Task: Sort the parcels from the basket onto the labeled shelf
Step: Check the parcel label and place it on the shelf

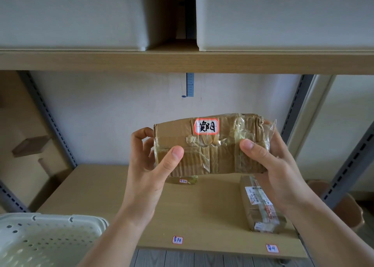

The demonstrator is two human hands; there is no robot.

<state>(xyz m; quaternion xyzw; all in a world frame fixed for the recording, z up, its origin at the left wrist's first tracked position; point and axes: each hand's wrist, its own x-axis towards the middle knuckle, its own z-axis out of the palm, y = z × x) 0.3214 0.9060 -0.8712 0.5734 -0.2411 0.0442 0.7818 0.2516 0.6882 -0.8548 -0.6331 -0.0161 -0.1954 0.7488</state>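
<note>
I hold a taped brown cardboard parcel [210, 151] in the air above the wooden shelf [125, 210]. A red-bordered label with black handwritten characters sits on its top face. My left hand [149, 165] grips its left end, thumb on the front. My right hand [275, 165] grips its right end the same way. On the shelf's front edge are two small red-bordered labels, one [177, 240] below the parcel and another [272, 248] further right. The white perforated basket [40, 240] is at the lower left; its inside is mostly out of view.
A second brown parcel [261, 208] with a printed shipping label lies on the shelf's right side. Another small taped parcel [185, 180] sits just behind the held one. Grey slotted uprights [48, 117] frame the shelf. Two pale bins [70, 15] stand on the board above.
</note>
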